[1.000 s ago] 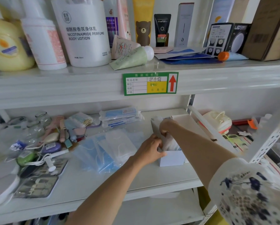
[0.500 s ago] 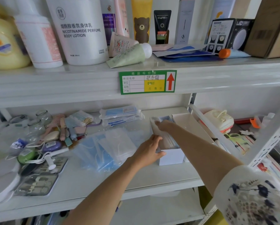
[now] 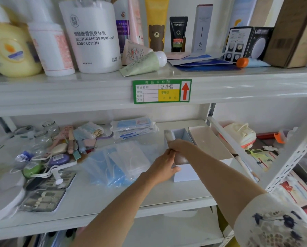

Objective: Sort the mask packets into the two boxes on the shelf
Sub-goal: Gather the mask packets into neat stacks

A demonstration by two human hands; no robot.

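Note:
Two open white boxes stand side by side on the lower shelf: the left box and the right box. My left hand grips the left box's left wall near the front corner. My right hand reaches into the left box from above, fingers curled over a whitish mask packet that stands up against the left wall. The box's contents under my hand are hidden. Loose mask packets lie left of the boxes, blue ones and white ones.
Sealed mask bundles are stacked at the back. Soaps, glass jars, brushes and nail sets crowd the shelf's left. A slanted white shelf post runs right of the boxes. The upper shelf edge with a green price label hangs overhead.
My right hand has sunk lower into the left box and pushed the white packets down. My left hand has kept its hold on the box wall.

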